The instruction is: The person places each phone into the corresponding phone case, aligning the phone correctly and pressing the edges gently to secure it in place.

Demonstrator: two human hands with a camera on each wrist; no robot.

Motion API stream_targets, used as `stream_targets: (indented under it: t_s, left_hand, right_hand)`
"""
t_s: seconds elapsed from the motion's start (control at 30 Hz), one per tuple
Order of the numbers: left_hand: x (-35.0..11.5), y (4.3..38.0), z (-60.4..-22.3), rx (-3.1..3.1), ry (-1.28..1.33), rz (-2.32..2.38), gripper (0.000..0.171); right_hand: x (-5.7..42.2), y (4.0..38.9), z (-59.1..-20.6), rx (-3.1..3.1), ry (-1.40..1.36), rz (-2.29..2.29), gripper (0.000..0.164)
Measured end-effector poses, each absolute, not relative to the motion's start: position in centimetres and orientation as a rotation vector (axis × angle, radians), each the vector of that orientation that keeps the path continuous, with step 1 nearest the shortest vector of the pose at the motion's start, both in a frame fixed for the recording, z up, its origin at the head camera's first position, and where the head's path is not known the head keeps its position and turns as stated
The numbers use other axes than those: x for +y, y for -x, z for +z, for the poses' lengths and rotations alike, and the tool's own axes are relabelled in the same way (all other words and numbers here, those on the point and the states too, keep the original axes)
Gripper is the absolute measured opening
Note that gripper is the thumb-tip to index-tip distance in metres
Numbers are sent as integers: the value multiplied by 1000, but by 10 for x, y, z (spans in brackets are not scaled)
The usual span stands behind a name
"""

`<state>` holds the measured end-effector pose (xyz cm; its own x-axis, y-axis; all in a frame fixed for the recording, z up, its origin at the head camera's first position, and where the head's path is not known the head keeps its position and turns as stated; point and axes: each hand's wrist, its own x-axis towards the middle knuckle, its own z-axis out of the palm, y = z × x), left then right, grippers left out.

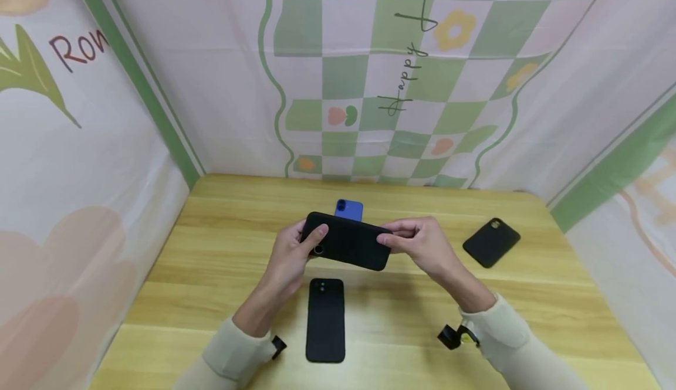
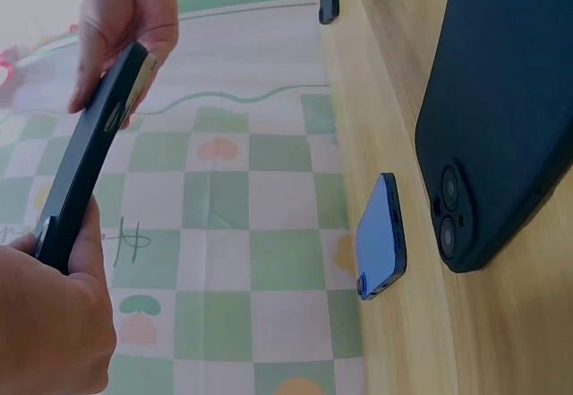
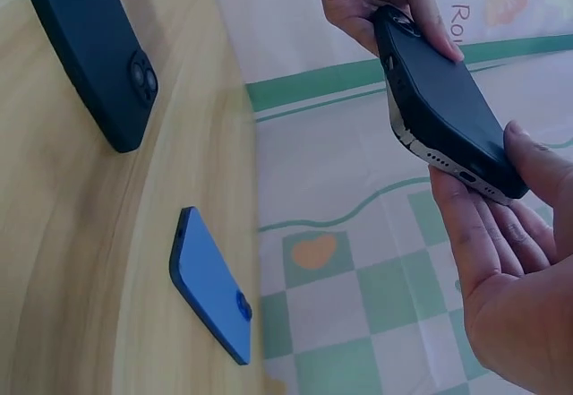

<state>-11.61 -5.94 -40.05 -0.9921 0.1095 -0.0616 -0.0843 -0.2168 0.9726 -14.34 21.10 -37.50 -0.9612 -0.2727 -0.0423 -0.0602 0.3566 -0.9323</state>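
Observation:
Above the table, both hands hold a phone in a black case [image 1: 348, 242], its back facing up. My left hand [image 1: 287, 259] grips the end with the camera opening, thumb lying across the case. At the opposite end, my right hand [image 1: 425, 246] pinches the corner between thumb and fingers. In the right wrist view, a silver phone edge [image 3: 434, 158] with a port and speaker holes shows below the case's rim. Nearest to the hands, a black phone [image 1: 325, 322] with two lenses lies back up on the table.
Behind the held phone lies a blue phone [image 1: 350, 209], partly covered by it in the head view. Another black case or phone [image 1: 491, 242] lies at the right on the wooden table [image 1: 211, 261]. Printed cloth walls [image 1: 348, 73] stand at the back and sides.

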Motion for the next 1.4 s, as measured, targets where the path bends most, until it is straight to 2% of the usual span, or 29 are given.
stream_targets:
  t_s: [0.57,0.8,1.1,1.4]
  left_hand:
    - [-60,116,-403,1741,-24,2349,25]
    - [-75,121,-398,1977,-281,1944,25]
    - [-67,123,-390,2118,-655,1509,17]
    - [-63,118,-393,2148,-601,1631,18]
  right_hand:
    - [217,143,-380,2377,409,-1720,21]
    - [220,140,-368,2449,506,-1488,19]
    - [209,135,-355,2552,865,-1196,11]
    - [205,140,-351,2661,777,-1207,15]
